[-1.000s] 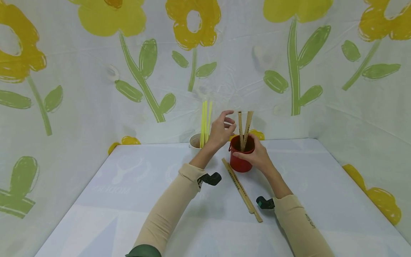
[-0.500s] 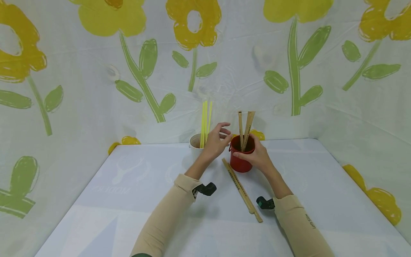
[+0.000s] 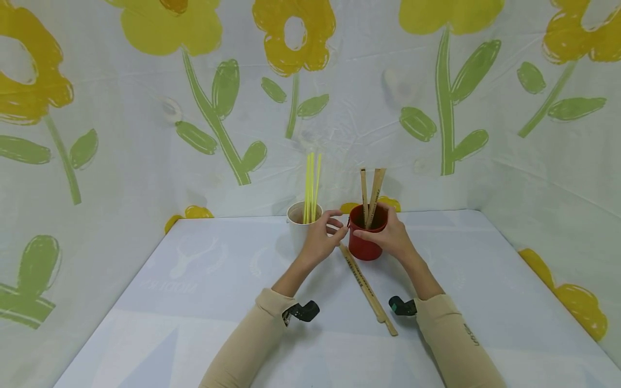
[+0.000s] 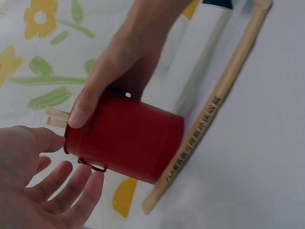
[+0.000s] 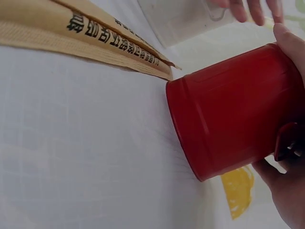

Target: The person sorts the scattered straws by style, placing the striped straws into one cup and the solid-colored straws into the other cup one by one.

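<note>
My right hand (image 3: pixel 395 236) grips a small red metal bucket (image 3: pixel 365 246) around its rim, thumb on the near side. The bucket stands upright on the table, its wire handle hanging at the left. Several chopsticks in brown paper sleeves (image 3: pixel 372 196) lean inside it, tops above the rim. Just left of the bucket is my left hand (image 3: pixel 317 242), holding nothing, its fingers loosely bent and spread. In the left wrist view, the left fingertips (image 4: pixel 95 183) are right at the rim and handle. Two more paper-sleeved chopstick packs (image 3: pixel 361 280) lie on the table in front of the bucket.
A white bucket (image 3: pixel 297 230) stands left of the red one, partly hidden by my left hand, with several thin yellow sticks (image 3: pixel 309 183) upright in it. Behind the table (image 3: pixel 204 323) hangs a white cloth (image 3: pixel 359 108) printed with yellow flowers.
My left hand has come down and toward me, from beside the chopsticks' tops to the left of the red bucket. The right hand keeps its grip on the bucket in place.
</note>
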Available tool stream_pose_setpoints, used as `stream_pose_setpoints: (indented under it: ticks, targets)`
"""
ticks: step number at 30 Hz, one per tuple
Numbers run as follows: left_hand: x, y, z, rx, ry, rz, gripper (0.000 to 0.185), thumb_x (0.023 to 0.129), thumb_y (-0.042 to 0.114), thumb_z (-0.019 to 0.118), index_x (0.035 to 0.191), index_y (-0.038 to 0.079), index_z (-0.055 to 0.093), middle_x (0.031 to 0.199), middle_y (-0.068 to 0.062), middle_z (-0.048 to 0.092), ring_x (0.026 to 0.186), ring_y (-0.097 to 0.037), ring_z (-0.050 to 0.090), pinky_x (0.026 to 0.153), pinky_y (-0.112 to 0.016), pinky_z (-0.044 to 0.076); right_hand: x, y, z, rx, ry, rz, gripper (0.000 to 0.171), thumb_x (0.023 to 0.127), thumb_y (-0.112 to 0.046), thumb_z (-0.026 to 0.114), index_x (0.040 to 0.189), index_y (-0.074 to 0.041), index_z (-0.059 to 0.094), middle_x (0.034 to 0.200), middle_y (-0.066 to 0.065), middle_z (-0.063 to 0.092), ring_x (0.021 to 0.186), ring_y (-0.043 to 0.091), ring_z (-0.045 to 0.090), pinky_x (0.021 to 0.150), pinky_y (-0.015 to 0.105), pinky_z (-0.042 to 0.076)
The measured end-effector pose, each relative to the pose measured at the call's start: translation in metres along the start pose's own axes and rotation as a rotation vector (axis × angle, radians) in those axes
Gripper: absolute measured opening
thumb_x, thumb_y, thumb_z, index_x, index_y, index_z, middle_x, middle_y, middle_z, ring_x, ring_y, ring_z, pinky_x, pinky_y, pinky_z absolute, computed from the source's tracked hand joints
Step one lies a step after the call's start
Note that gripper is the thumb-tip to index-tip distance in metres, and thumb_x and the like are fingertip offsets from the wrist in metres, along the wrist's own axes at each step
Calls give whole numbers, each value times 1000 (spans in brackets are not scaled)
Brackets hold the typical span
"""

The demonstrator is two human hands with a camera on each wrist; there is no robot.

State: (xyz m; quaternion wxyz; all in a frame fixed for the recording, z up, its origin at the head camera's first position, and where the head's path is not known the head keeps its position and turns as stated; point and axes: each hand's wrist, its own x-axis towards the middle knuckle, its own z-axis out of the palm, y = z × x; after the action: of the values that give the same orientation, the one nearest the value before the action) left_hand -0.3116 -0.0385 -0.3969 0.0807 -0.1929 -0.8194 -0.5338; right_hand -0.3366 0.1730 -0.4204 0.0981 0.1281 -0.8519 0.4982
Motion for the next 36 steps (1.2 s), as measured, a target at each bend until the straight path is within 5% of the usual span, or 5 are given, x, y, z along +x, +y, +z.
stream_pose_setpoints:
  ticks: [12,17,25,29,36]
  targets:
    - [-16,-6,4,236,-10,-8,35,91,22,68,122,10,60,95,-8,69,78,-19,68,61,-21,54,3,-10,-13,-134,-39,28,102,71,-52,83,146,-8,29,142,16,48,128,35,50,97,53,50]
    - [-21,-5,10,307,-96,-60,42,89,25,71,125,9,59,100,-9,69,79,-17,63,64,-22,53,1,-12,-18,-132,-68,49,104,72,-52,83,147,-8,27,144,18,46,130,36,48,99,54,49]
    - [-22,-10,24,355,-265,-238,65,84,31,77,136,2,50,90,-7,66,56,-14,58,51,-23,49,-1,-14,-20,-123,-79,67,105,73,-51,83,147,-6,22,144,20,47,129,36,49,100,54,48]
    - [-22,-10,33,463,-283,-266,55,83,37,78,120,2,56,79,-5,60,55,-15,57,46,-23,46,1,-13,-21,-131,-82,71,106,72,-52,82,147,-7,22,143,20,47,129,37,49,100,54,48]
    - [-20,-7,43,596,-276,-278,43,79,40,81,96,8,59,85,-3,52,71,-15,50,55,-22,42,2,-13,-20,-117,-90,77,106,72,-52,83,147,-8,22,146,20,44,131,37,47,99,54,48]
